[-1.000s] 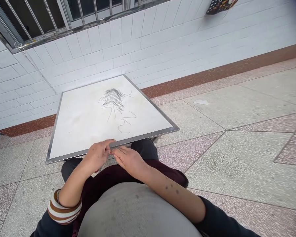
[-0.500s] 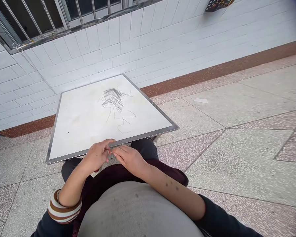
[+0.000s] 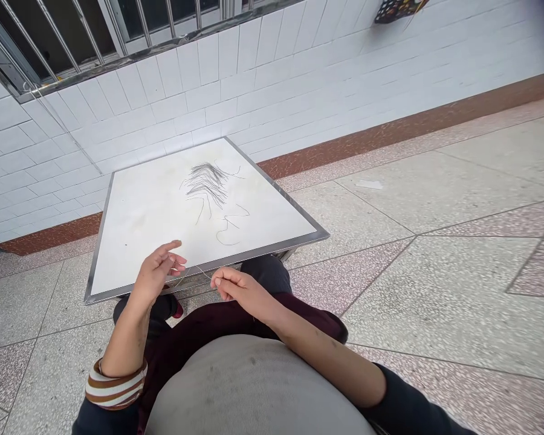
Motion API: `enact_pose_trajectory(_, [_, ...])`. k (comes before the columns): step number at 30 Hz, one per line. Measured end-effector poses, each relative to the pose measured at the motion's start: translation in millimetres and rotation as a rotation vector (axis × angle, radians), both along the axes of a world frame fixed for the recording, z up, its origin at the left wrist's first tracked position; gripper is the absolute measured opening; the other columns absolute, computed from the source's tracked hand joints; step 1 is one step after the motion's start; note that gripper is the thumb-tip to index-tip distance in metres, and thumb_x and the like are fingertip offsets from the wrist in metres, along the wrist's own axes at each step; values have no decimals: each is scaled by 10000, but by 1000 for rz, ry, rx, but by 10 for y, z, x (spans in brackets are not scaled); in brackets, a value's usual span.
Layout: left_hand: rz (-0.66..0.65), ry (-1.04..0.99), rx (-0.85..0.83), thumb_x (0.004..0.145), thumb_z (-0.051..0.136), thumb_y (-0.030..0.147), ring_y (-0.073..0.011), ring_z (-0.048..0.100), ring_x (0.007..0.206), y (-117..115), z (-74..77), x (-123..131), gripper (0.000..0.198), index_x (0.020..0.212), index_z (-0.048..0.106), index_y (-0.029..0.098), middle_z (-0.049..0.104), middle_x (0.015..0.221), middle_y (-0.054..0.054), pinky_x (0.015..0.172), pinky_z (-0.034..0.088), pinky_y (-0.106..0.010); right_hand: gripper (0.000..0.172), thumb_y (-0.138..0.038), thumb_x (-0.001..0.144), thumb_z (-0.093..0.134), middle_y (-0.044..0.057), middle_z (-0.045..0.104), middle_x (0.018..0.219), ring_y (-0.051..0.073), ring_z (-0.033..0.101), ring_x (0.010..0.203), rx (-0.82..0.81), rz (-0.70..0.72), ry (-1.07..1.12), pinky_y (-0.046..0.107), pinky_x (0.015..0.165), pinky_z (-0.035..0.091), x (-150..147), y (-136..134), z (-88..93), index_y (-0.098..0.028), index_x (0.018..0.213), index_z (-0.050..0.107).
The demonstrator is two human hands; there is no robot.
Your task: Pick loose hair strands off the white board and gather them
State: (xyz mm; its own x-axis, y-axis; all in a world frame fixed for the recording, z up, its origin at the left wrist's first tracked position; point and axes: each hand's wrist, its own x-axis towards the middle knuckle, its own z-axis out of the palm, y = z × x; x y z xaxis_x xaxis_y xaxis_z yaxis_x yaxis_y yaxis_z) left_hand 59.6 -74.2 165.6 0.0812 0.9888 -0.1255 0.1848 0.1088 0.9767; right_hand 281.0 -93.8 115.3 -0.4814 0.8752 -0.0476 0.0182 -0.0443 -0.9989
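My right hand (image 3: 236, 287) is closed in a pinch on a thin wire-like strand (image 3: 202, 270), near the front edge of a white-topped table (image 3: 140, 241). The pale strand curves out from the fingertips toward my left hand (image 3: 161, 266), beside it. The left hand's fingers are stretched and apart; whether the strand touches them is too fine to tell. Further back on the tabletop lies a pile of thin dark strands (image 3: 206, 181), mostly side by side and bent. Several loose curved strands (image 3: 229, 229) lie nearer the front.
A grey metal edge (image 3: 294, 208) frames the tabletop. Behind it stands a white tiled wall (image 3: 199, 90) with a barred window (image 3: 86, 36). My legs are under the table's front edge. A pale scrap (image 3: 369, 184) lies on the speckled floor (image 3: 435, 272) to the right.
My hands were together at the table edge and are now apart. The left hand moved left and opened its fingers. The strand between them has come into view. The pile looks unchanged.
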Motion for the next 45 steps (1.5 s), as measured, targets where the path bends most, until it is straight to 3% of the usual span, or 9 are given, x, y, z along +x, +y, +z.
enact_pose_trajectory(3, [69,-177,-47,740,717,344,-153,642,791,-32,-223,22,562,1248,570,152,699,945,-80,723,483,-277,199,-354,881,497,-41,465,604,101,414,563,-113,-37,106,230,557,361,-16,0,24,-186,819,585])
enact_pose_trajectory(6, [43,-331,-115,673,791,290,-158,641,815,-130,-446,217,588,1216,600,167,712,924,-72,727,471,-277,204,-370,857,528,-51,445,570,94,375,527,-206,-36,181,227,527,314,-45,7,1,-186,790,584])
enact_pose_trajectory(9, [-4,-429,-69,656,814,257,-149,635,774,-215,-550,421,583,1198,617,173,711,902,-56,767,479,-310,224,-386,845,551,-56,438,554,90,352,511,-257,-14,200,227,509,280,-63,7,-40,-185,748,568])
enact_pose_trajectory(12, [-4,-448,-3,689,796,256,-132,621,710,-255,-551,514,541,1193,618,175,699,853,-33,781,488,-334,237,-398,846,556,-60,440,557,87,357,512,-258,-3,186,227,511,284,-65,-6,-52,-180,754,573])
enact_pose_trajectory(23, [125,-443,104,705,778,244,-142,624,817,-316,-543,533,508,1183,614,188,659,797,-10,795,486,-295,202,-382,869,514,-52,508,555,106,452,535,-106,7,30,233,543,368,-71,-54,5,-194,809,556])
enact_pose_trajectory(30, [98,-550,130,718,772,208,-113,587,753,-337,-534,555,456,1154,643,226,635,803,4,749,478,-262,261,-413,886,506,-56,469,534,90,412,500,-221,120,182,216,514,330,-53,-46,3,-178,782,549])
enact_pose_trajectory(37, [194,-616,117,740,756,190,-87,565,720,-390,-456,619,443,1165,637,225,598,768,28,767,468,-237,193,-365,949,430,-42,577,616,114,506,564,145,32,-111,244,611,422,-75,-95,33,-217,863,519])
enact_pose_trajectory(42, [198,-721,73,750,743,181,-77,552,672,-405,-420,625,448,1179,626,233,581,750,41,712,465,-226,226,-380,968,391,-48,555,599,112,513,555,96,106,-21,239,594,449,-82,-97,39,-213,886,520])
enact_pose_trajectory(45, [226,-716,63,728,758,171,-81,568,703,-418,-418,647,444,1151,639,233,592,748,46,752,466,-229,208,-383,953,435,-36,578,650,115,537,607,155,50,-54,242,621,451,-97,-84,27,-211,898,540])
